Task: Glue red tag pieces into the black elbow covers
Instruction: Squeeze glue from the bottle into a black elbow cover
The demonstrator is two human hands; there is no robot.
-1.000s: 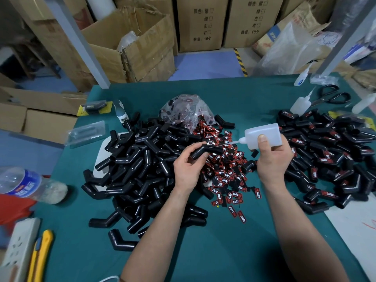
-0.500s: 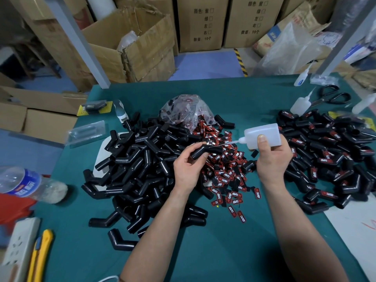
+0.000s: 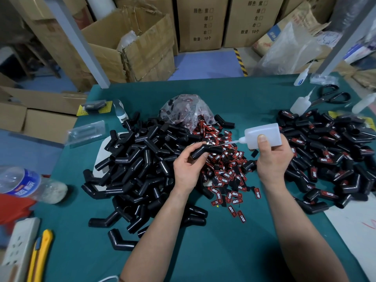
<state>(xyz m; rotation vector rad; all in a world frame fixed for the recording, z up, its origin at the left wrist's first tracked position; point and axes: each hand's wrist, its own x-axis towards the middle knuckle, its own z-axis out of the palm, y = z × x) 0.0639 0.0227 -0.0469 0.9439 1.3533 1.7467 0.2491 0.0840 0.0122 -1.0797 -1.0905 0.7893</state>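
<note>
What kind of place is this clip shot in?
Likely a small assembly workshop or warehouse bench: stacked cardboard cartons behind, heaps of black elbow covers and red tags on a green-covered table.

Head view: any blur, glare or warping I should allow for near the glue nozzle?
Head view: centre sharp, glue bottle and held elbow cover clear, small glint near its tip; left edge soft, water bottle smeared; wide-angle lens tilts the grey posts; light even, shadows faint.
</note>
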